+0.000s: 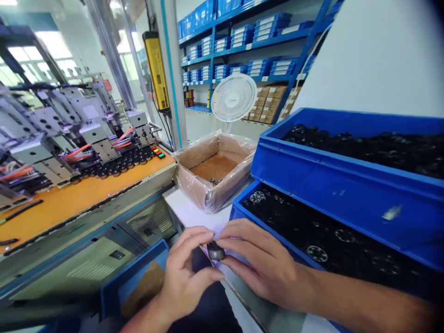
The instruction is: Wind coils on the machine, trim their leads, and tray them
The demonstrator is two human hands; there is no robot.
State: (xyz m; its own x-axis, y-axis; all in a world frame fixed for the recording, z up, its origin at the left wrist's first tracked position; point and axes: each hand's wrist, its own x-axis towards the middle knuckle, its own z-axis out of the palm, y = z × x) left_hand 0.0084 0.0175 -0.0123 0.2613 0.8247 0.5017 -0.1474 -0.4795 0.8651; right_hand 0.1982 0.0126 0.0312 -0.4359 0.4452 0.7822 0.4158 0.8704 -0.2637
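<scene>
A small round black part with a toothed-looking top and a smooth dark rim is held up in front of me. My right hand pinches it from the right between thumb and fingers. My left hand curves around its left side, fingertips at the part's upper edge. The left thumb is apart from it, lower down, leaving a gap. Just right of my hands, a lower blue bin contains many black parts and several pale ring-shaped pieces.
Another blue bin full of black parts sits above the lower one. A plastic-lined carton with a few small pieces stands ahead. Left is a machine with an orange bench top and rows of black parts. A white fan stands behind.
</scene>
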